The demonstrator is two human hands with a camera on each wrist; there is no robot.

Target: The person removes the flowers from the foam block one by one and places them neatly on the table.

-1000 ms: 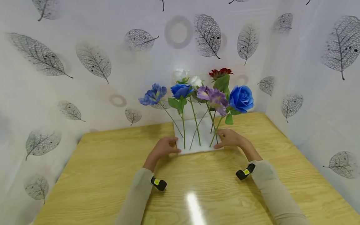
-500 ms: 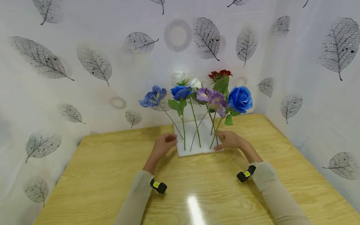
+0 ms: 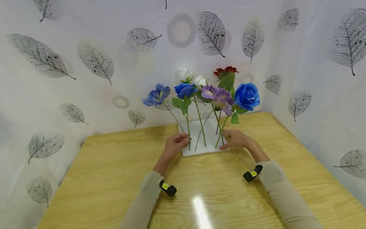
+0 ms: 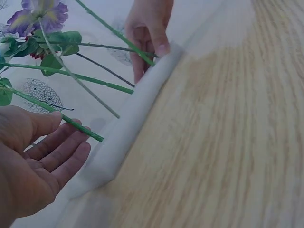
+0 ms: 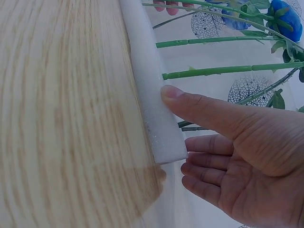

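The left hand [image 3: 175, 145] is at the left end of the white board [image 3: 210, 142]. Its thumb and fingers pinch a green stem [image 3: 188, 125] low down, just above the board. The right hand [image 3: 236, 139] is at the board's right end. Its thumb presses on the front edge and its other fingers bend around the side, so it grips that end. The two hands are well apart, with most of the board between them.

All the flowers stand up from the board on thin stems. The pinched stem goes up to a blue rose [image 3: 186, 90] over the board's left part. A frilly blue flower [image 3: 156, 94] leans out past the board's left end. Two white flowers [image 3: 200, 81] are over the back of the board. A purple flower [image 3: 219, 98] and a red flower [image 3: 226, 72] are over its right part, and a big blue rose [image 3: 247, 96] leans out past its right end.

The board lies on a wooden table [image 3: 114, 178], near the back. Behind the board hangs a pale sheet [image 3: 154, 66] with gray leaf pictures.
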